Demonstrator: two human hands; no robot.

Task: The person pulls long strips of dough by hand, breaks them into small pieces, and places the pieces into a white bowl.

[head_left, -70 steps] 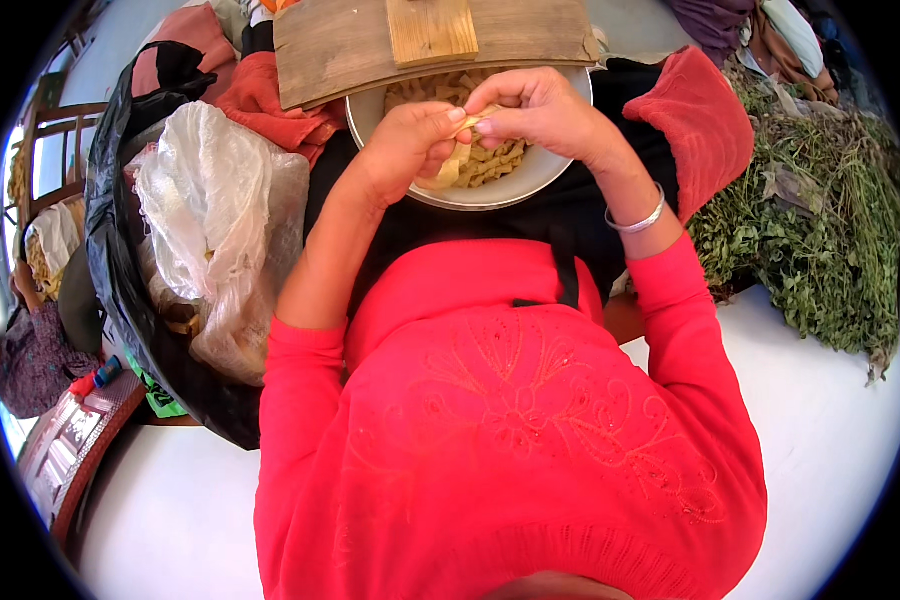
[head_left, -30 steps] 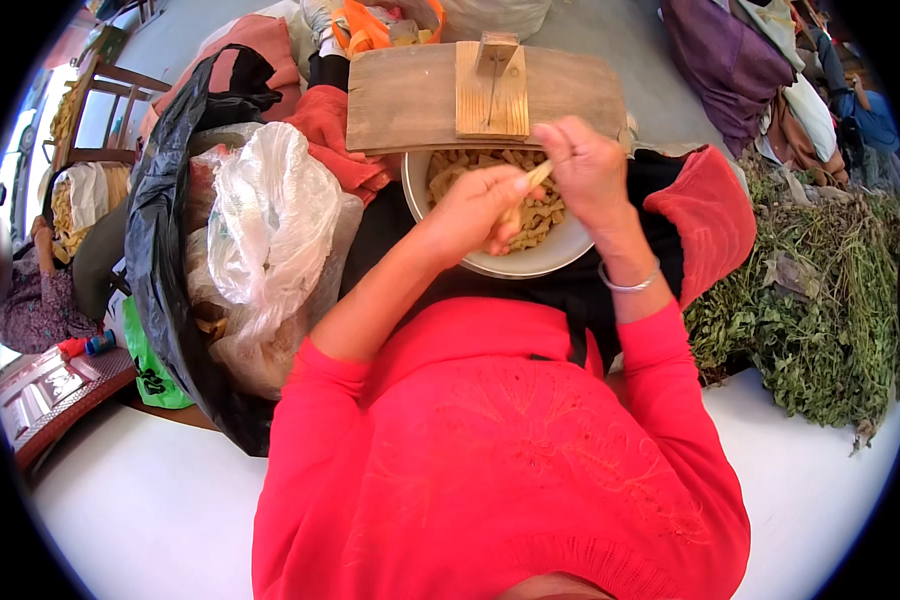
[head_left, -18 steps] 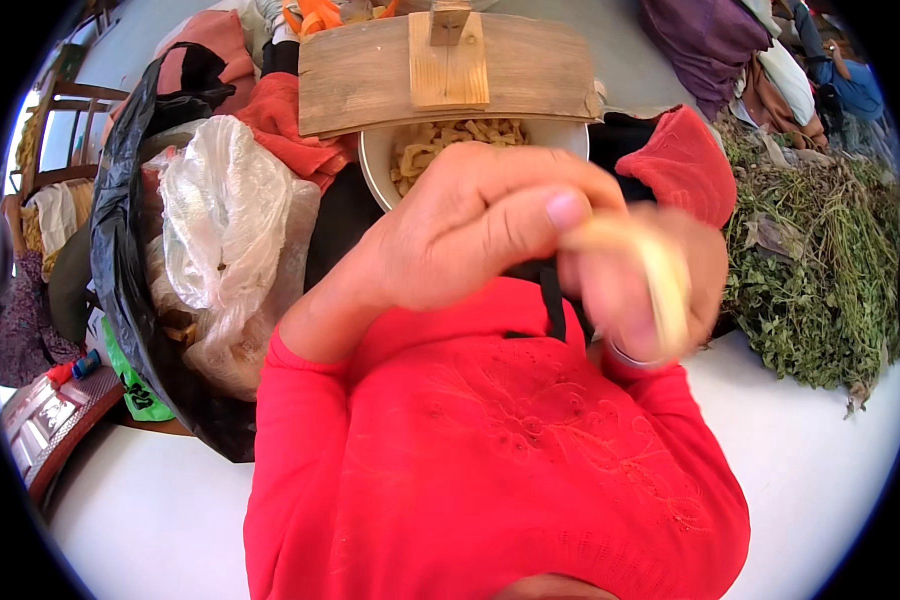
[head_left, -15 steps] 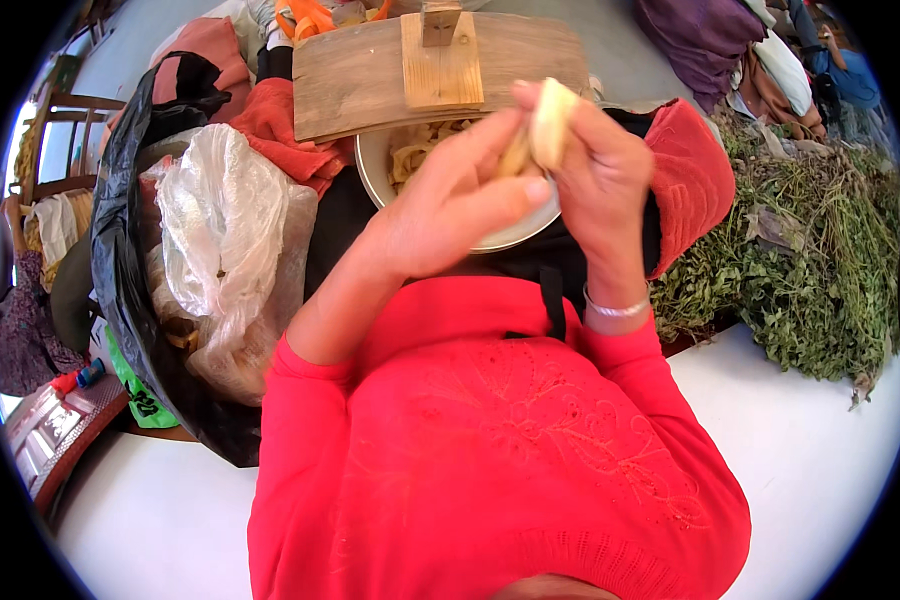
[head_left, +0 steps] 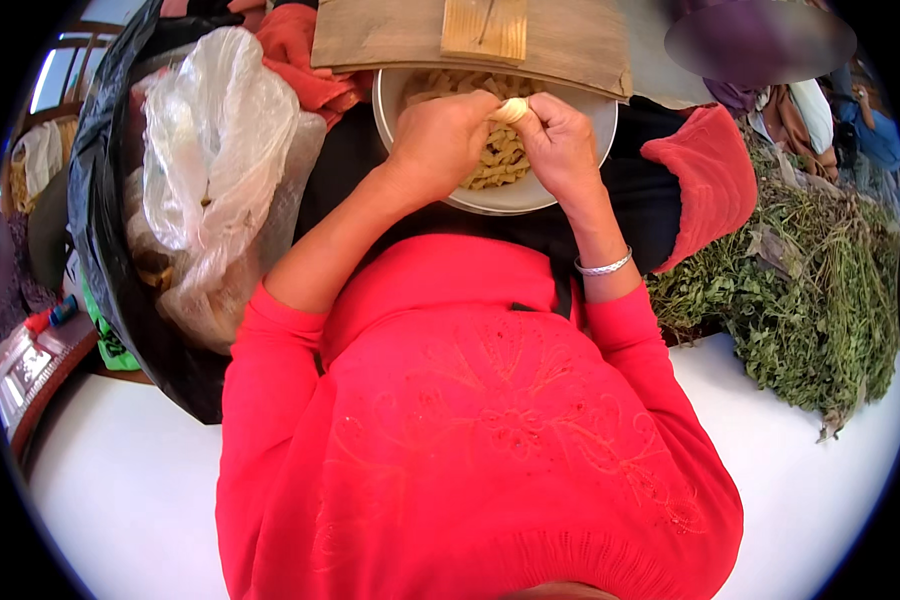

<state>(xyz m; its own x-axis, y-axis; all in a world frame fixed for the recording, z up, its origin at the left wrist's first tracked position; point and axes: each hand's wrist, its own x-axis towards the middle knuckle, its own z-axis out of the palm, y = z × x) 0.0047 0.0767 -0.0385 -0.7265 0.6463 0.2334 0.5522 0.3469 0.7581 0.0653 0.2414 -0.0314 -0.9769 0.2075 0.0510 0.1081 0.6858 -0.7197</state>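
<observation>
A pale yellow, folded strip [head_left: 511, 111] is stretched between my two hands above a white bowl [head_left: 510, 207]; its exact kind is not clear. My left hand [head_left: 440, 145] is closed, its fingertips pinching the strip's left end. On the other end, my right hand [head_left: 564, 145] is closed too, thumb and fingers pressed against the strip. Below them the bowl, between my legs, holds many short tan pieces [head_left: 500, 163]. My hands hide part of these.
A wooden board [head_left: 375, 35] with a lighter wood piece [head_left: 484, 28] overhangs the bowl's far edge. A black bag [head_left: 100, 210] with clear plastic [head_left: 215, 150] stands at left. Dried green plants [head_left: 820, 300] are heaped at right, beyond a red cloth [head_left: 710, 165].
My hands have come down closer to the bowl, with the strip now pulled level between them. My view has tilted, so the board sits higher and more of the bowl's pieces show.
</observation>
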